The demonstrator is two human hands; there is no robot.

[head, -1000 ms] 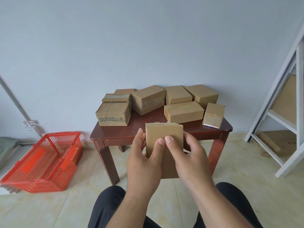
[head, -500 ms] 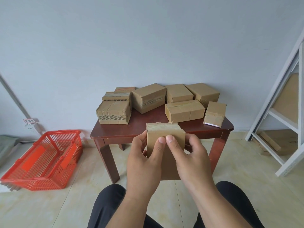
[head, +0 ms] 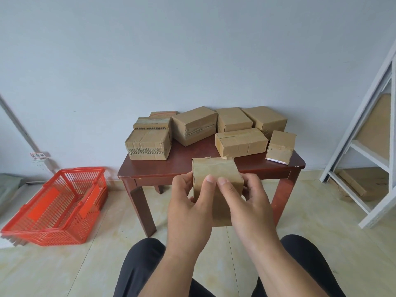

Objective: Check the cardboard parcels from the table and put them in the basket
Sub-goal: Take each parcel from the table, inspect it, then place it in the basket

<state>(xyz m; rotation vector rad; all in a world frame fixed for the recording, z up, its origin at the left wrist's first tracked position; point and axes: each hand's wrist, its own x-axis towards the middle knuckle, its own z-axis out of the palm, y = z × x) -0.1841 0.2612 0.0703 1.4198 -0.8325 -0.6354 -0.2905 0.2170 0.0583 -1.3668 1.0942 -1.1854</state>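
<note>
I tip the parcel (head: 216,179) a little further toward me than a moment ago, exposing more of its top, my left hand (head: 188,202) and right hand (head: 242,202) both clamped on it, thumbs on its near face: the check looks unfinished. Eight more parcels sit on the dark wooden counter (head: 171,168) by a pale wall; the red basket (head: 57,206) waits, empty, on the tiled floor to my left.

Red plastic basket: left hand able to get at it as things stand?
Probably not yet: the left hand grips the brown cardboard parcel together with the right hand. The open basket has nothing over it.
</note>
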